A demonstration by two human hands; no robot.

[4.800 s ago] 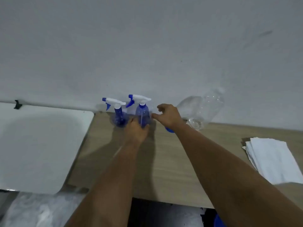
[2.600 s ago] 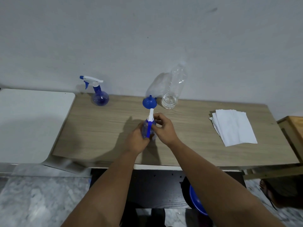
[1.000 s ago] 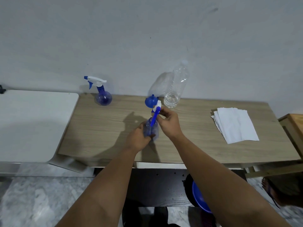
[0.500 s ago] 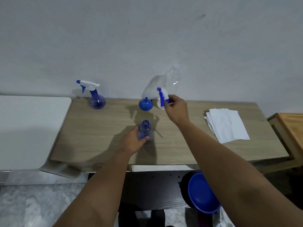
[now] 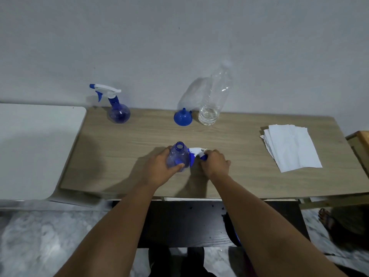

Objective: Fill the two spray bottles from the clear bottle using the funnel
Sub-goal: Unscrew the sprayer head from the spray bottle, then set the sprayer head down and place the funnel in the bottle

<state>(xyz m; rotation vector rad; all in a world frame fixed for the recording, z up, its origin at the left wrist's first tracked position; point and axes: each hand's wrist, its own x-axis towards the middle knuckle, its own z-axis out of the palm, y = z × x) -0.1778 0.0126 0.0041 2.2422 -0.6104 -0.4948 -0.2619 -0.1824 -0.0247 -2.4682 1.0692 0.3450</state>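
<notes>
An uncapped blue spray bottle [image 5: 178, 156] stands mid-table, held by my left hand [image 5: 159, 167]. Its white and blue spray head [image 5: 196, 153] lies just to its right on the wooden table [image 5: 239, 146], with my right hand [image 5: 215, 163] closed on it. A second blue spray bottle [image 5: 117, 108], head still on, stands at the back left by the wall. A blue funnel [image 5: 182, 117] rests upside down at the back centre. Beside it stands the tall clear bottle [image 5: 214, 100] with a little water at the bottom.
A stack of white paper towels [image 5: 291, 146] lies at the table's right. A white surface [image 5: 36, 148] adjoins the table on the left. A wooden piece [image 5: 359, 142] sits at the far right edge. Someone's foot [image 5: 327, 218] shows on the floor lower right.
The spray head came off the near bottle. My right hand carried it up toward the clear bottle, then brought it down onto the table beside the bottle my left hand holds.
</notes>
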